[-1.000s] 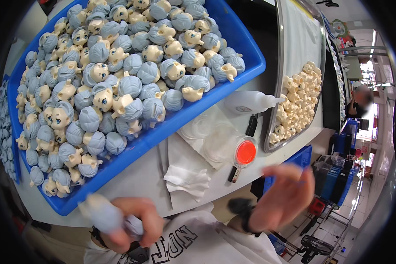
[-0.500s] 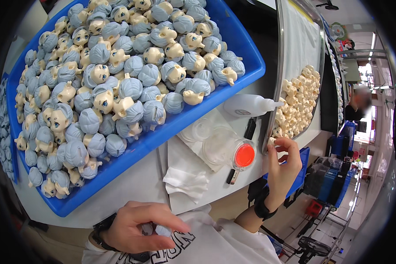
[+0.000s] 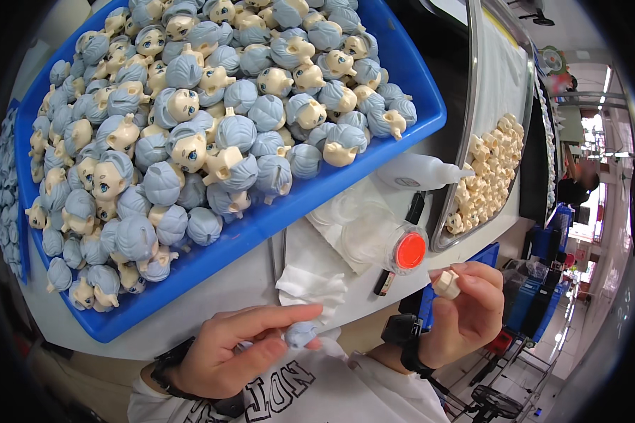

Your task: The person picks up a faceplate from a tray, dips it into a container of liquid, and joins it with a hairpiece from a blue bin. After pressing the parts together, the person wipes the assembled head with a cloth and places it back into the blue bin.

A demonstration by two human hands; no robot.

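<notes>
My left hand [image 3: 234, 351] is closed around a small grey-blue hair part [image 3: 300, 335], which shows between thumb and fingers; the index finger stretches out above it. A small cream plastic piece [image 3: 446, 285] is pinched between thumb and fingertips of my right hand [image 3: 473, 310]. Its exact kind is hard to make out, but it resembles the many cream pieces [image 3: 490, 166] heaped in the metal tray [image 3: 437, 240] beyond. Left of my hands, a big blue bin [image 3: 261, 225] is filled with doll heads [image 3: 190, 151] with grey-blue hair.
On the white table lie a white squeeze bottle [image 3: 413, 171], a clear jar with a red disc [image 3: 410, 251], a crumpled white cloth [image 3: 310, 285] and a black marker [image 3: 416, 206]. A blue crate [image 3: 483, 255] stands below the table edge. Far right, another person [image 3: 577, 185] is partly visible.
My right hand has drawn back from the tray's near corner toward my body, holding a cream piece. My left index finger has straightened, and the hair part shows more. The view has shifted slightly.
</notes>
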